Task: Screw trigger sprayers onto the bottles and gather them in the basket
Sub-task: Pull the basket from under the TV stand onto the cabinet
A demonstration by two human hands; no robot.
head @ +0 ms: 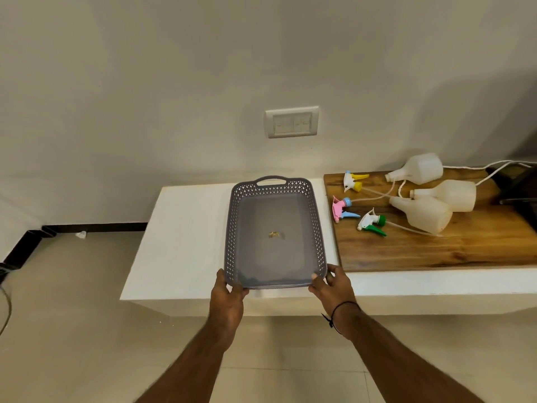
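A grey perforated basket [232, 228] lies on the white ledge [186, 228], holding only a small yellowish scrap. My left hand [228, 298] grips its near left corner and my right hand [331, 286] grips its near right corner. On the wooden board [436, 248] to the right lie three white bottles [421, 213] on their sides, without caps. Beside them lie three loose trigger sprayers with dip tubes: a yellow and white one [353, 180], a pink and blue one [340, 209], and a green and white one [372, 222].
A switch plate [291, 121] is on the wall behind the basket. White cables [494, 167] run across the board's far right toward a dark object [520, 184]. Tiled floor lies below the ledge, with a black skirting [87, 227] along the left wall.
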